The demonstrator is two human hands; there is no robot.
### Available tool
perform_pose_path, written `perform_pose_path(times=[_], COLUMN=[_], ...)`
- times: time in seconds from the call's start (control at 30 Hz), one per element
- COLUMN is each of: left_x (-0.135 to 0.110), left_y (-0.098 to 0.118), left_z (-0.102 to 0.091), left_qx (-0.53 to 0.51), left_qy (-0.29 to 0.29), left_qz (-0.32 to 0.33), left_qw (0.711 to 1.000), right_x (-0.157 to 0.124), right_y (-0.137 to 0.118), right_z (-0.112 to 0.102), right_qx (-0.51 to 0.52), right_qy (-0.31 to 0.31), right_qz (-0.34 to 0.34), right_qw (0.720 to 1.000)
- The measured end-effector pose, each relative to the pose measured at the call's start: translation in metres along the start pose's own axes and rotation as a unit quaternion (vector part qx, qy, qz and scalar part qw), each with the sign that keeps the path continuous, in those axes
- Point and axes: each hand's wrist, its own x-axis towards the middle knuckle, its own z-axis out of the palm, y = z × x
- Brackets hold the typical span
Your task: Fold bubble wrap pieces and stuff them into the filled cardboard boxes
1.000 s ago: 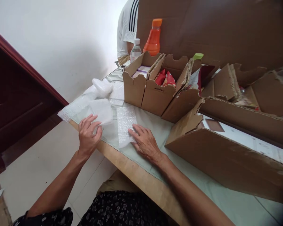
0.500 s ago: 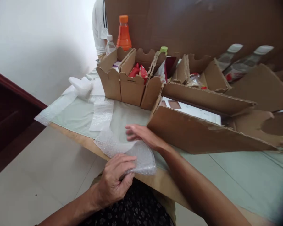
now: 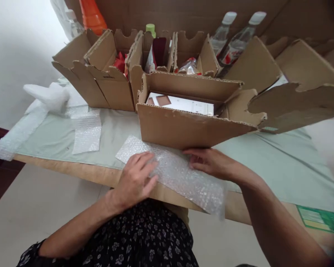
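Note:
A strip of clear bubble wrap (image 3: 174, 168) lies slantwise along the table's front edge, its right end hanging past the edge. My left hand (image 3: 136, 178) rests over the strip's left part, fingers apart. At the strip's far side, close against the front cardboard box (image 3: 183, 128), is my right hand (image 3: 208, 161), its fingers loosely bent and apart. Inside that box lies a white carton with brown squares (image 3: 183, 104). Another piece of bubble wrap (image 3: 86, 131) lies flat to the left.
Several open cardboard bins (image 3: 114, 87) stand in a row behind, holding packets. An orange bottle (image 3: 93, 16) and two clear bottles with white caps (image 3: 238, 42) rise behind them. More crumpled bubble wrap (image 3: 48, 96) covers the table's left end. A green label (image 3: 320, 218) is at the front right.
The bubble wrap, folded over by my left hand before, now lies spread out flat. My right hand has moved rightward along it, and my left hand's grip has loosened. The view has turned right.

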Motion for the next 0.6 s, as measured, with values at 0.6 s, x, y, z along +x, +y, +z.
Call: perform_pose_path(times=[0.6], left_x=[-0.006], left_y=[-0.041], left_z=[-0.008], left_qx=[0.031], left_qy=[-0.073], left_qz=[0.0], left_qw=[0.997], right_x=[-0.134], right_y=[0.059], right_z=[0.079], right_qx=[-0.208], right_qy=[0.423], right_qz=[0.12], right_qw=[0.874])
